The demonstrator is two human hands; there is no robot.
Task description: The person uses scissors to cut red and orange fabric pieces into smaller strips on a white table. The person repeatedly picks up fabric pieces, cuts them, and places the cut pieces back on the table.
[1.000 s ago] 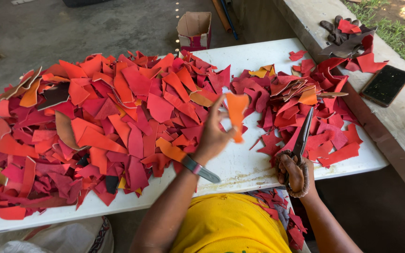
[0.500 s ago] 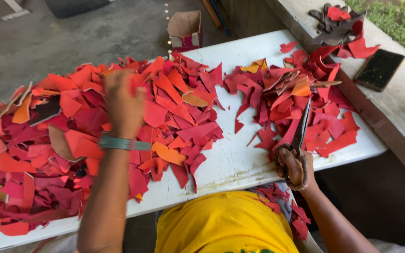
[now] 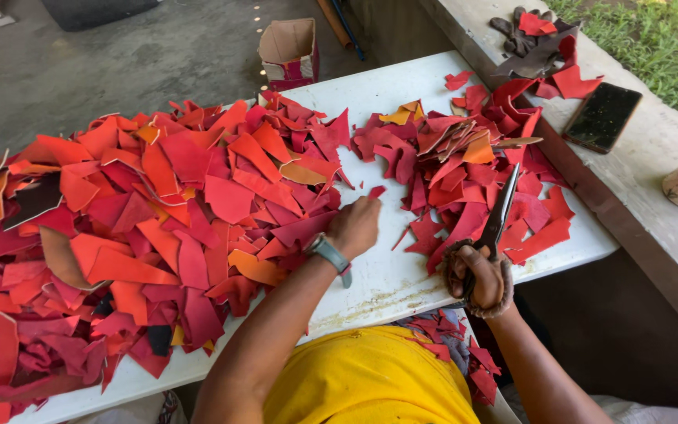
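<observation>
Two heaps of cut scraps are spread over a white table (image 3: 402, 290). The larger heap (image 3: 143, 235), red and orange with a few dark pieces, covers the left and middle of the top. A smaller heap (image 3: 472, 165), mostly deep red, lies to the right, with a bare strip of table between the two. A concrete ledge (image 3: 653, 204) runs along the table's right edge, and on it a dark phone (image 3: 602, 116) is laid flat, with a few more scraps (image 3: 539, 39) farther up. An open cardboard box (image 3: 290, 51) stands on the floor beyond the table's far edge.

The left hand (image 3: 355, 226) is curled loosely at the right edge of the larger heap, fingers bent down among the scraps there; whether a piece is actually gripped cannot be told. A grey wristband (image 3: 329, 255) is worn on that arm.

The right hand (image 3: 476, 279) is closed through the handles of dark scissors (image 3: 496, 216), whose blades are held together and pointed away from the body, over the near edge of the smaller heap. More scraps (image 3: 453, 345) are seen in the lap below the table edge.
</observation>
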